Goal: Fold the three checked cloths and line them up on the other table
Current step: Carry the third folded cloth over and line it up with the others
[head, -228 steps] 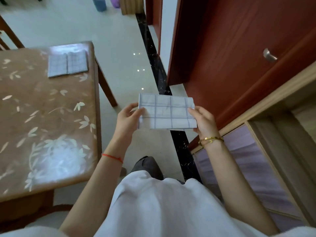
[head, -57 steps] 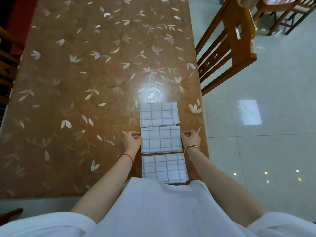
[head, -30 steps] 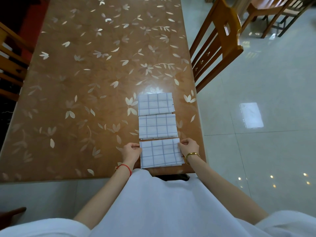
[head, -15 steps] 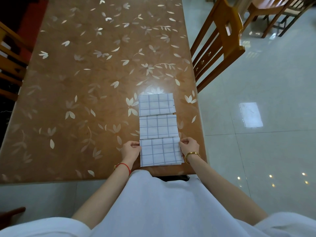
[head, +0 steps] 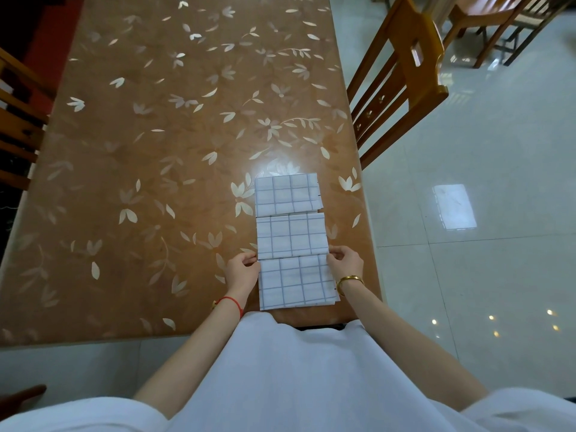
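Note:
Three folded white cloths with grey checks lie in a straight row on the brown leaf-patterned table (head: 156, 182), near its right edge. The far cloth (head: 286, 194) and the middle cloth (head: 291, 236) lie flat and untouched. The near cloth (head: 297, 283) sits by the table's front edge, its top edge meeting the middle cloth. My left hand (head: 241, 271) pinches the near cloth's upper left corner. My right hand (head: 346, 261) pinches its upper right corner.
A wooden chair (head: 402, 76) stands against the table's right side. More wooden chairs sit at the far right (head: 498, 23) and along the left edge (head: 15, 126). Glossy white floor tiles (head: 483, 260) lie to the right.
Earlier I carried a folded cloth to this table. Then my hands moved from the middle cloth to the near one, which has been slid up against the middle cloth.

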A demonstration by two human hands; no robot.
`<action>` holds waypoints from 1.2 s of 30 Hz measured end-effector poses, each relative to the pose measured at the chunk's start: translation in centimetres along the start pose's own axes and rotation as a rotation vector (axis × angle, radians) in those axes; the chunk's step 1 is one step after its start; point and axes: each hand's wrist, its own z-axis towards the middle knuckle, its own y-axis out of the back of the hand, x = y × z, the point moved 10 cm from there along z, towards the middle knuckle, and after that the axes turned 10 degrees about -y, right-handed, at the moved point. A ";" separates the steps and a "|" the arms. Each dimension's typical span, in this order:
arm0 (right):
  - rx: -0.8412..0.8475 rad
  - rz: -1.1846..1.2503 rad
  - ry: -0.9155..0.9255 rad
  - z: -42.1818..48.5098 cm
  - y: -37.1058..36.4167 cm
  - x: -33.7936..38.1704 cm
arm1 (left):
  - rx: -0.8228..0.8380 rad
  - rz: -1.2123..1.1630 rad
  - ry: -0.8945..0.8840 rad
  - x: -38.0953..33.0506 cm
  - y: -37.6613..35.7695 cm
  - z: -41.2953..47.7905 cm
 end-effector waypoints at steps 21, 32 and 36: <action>-0.088 0.091 -0.016 1.9 0.9 4.7 | 0.004 -0.042 -0.018 -2.1 1.3 3.3; 0.094 0.083 0.054 3.7 -1.7 10.2 | 0.272 -0.218 -0.030 -5.4 -1.8 7.7; 0.110 0.092 0.040 3.7 -2.1 10.0 | 0.298 -0.255 -0.038 -5.6 -2.4 7.6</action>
